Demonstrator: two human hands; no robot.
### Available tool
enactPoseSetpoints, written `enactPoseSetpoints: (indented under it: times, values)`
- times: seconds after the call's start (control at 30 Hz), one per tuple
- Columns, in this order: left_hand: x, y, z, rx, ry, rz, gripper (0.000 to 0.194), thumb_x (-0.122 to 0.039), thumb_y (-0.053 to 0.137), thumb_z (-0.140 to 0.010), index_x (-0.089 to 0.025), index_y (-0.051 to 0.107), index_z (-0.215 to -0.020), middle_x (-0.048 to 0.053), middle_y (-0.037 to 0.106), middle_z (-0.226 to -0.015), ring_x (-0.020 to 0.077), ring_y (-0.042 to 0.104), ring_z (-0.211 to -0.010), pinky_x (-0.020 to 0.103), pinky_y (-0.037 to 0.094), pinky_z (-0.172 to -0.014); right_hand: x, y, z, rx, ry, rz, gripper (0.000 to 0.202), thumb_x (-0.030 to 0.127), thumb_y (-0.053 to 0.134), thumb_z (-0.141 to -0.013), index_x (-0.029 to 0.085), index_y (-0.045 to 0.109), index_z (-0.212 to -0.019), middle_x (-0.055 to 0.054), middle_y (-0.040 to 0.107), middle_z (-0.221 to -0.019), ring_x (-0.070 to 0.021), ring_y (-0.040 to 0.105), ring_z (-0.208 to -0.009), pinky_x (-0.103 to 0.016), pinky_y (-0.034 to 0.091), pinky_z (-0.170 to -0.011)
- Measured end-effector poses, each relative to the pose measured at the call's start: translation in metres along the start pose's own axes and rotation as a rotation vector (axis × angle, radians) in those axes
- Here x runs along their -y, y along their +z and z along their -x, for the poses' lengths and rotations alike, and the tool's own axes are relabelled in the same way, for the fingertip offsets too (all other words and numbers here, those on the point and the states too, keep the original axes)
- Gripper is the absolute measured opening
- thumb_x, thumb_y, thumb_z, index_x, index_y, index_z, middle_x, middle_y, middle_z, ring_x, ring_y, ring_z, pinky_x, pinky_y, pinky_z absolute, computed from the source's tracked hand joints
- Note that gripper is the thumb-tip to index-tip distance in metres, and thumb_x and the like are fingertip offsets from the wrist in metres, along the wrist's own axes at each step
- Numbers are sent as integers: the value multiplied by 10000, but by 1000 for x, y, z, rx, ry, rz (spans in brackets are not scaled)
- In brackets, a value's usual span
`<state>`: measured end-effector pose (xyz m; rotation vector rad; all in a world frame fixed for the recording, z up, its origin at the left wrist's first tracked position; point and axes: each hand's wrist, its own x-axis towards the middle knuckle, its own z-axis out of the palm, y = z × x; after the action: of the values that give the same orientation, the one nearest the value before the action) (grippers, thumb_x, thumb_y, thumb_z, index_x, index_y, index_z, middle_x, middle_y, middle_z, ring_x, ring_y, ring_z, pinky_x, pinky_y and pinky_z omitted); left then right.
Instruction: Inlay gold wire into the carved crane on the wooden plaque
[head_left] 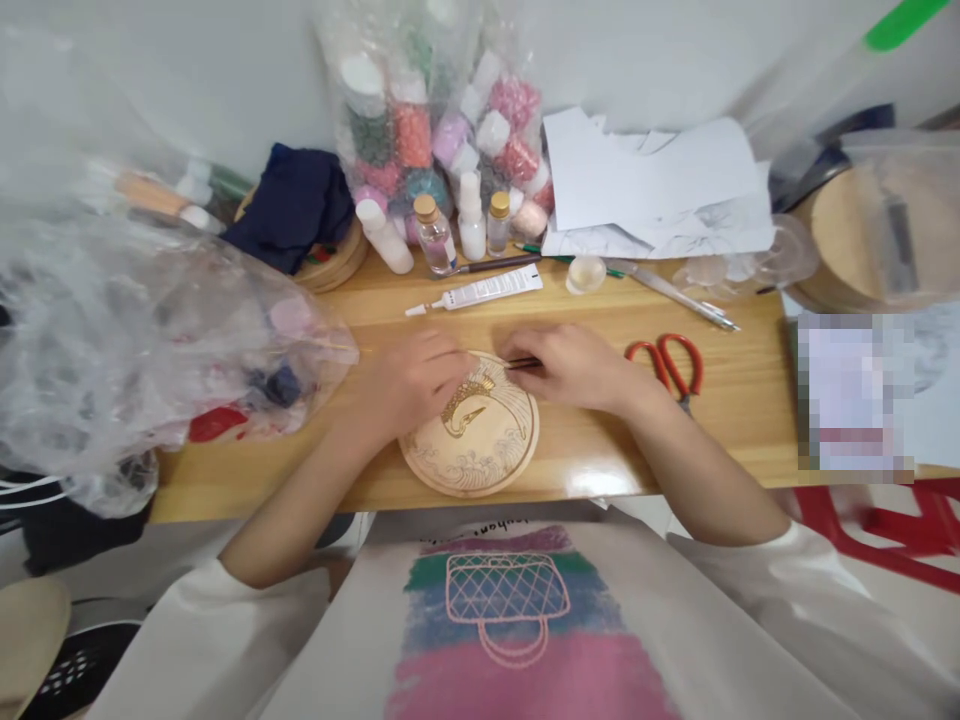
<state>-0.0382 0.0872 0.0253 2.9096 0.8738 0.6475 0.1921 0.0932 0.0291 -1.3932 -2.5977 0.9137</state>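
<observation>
Right hand [555, 368] pinches a slim dark tool [526, 363] at the upper-right rim of a round wooden plaque [474, 440].
Left hand [424, 375] rests over the upper-left rim, fingers bent; whether it grips anything cannot be told. Wave-patterned and partly gold-lined, the plaque lies near the wooden table's [585, 450] front edge, between white nozzle-tipped tube [491, 288] and printed T-shirt [517, 620].

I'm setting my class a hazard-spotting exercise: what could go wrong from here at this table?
The dark slim tool in the right hand could slip and scratch the round board.
The right forearm may nudge the red-handled scissors close by it.
A forward reach might tip the clear bottles standing beyond the white tube.
</observation>
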Motion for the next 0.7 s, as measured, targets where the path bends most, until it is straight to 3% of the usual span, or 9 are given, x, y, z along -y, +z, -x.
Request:
enactPoseSetpoints:
  times: [0.1,0.13,0.23,0.4,0.53,0.7]
  values:
    - [-26,-14,0,-11,47,-85,189,-91,495,-956,-155,662,-897,51,729,-842,178,642,-757,301,505,-609,0,0,0,3,-3,5,197,217,549,-850,147,668,-990,-89,735,-921,-197,618,-806,-280,320,-658]
    - [-33,-17,1,-73,45,-189,157,-94,523,-949,-156,661,-908,43,725,-814,176,637,-736,297,487,-577,-1,1,-1,3,-8,-6,191,211,553,-845,147,664,-987,-87,731,-924,-194,615,-807,-278,319,-657]
    - [-44,-21,8,-103,8,-341,92,-92,581,-921,-152,651,-930,26,708,-771,174,619,-700,299,449,-525,-2,2,-2,-5,-24,-28,189,196,562,-829,147,657,-985,-78,721,-918,-181,595,-784,-272,316,-654]
    - [-20,-12,10,-89,5,-284,187,-86,492,-952,-174,647,-896,13,658,-681,160,571,-639,291,428,-523,-4,6,-4,-30,-51,6,194,184,550,-814,140,665,-965,-85,717,-904,-177,571,-774,-271,299,-643]
    - [6,4,3,-84,90,-133,187,-93,511,-945,-178,640,-839,17,704,-766,153,592,-695,279,498,-620,-4,7,-4,-39,-55,14,186,179,559,-803,140,667,-950,-71,707,-853,-156,547,-714,-261,297,-627]
    - [18,16,4,-116,97,-1,211,-120,485,-964,-204,654,-869,22,683,-770,160,561,-717,283,500,-644,-3,5,-5,-25,-51,8,202,183,565,-812,136,675,-975,-79,715,-871,-163,565,-735,-256,306,-629]
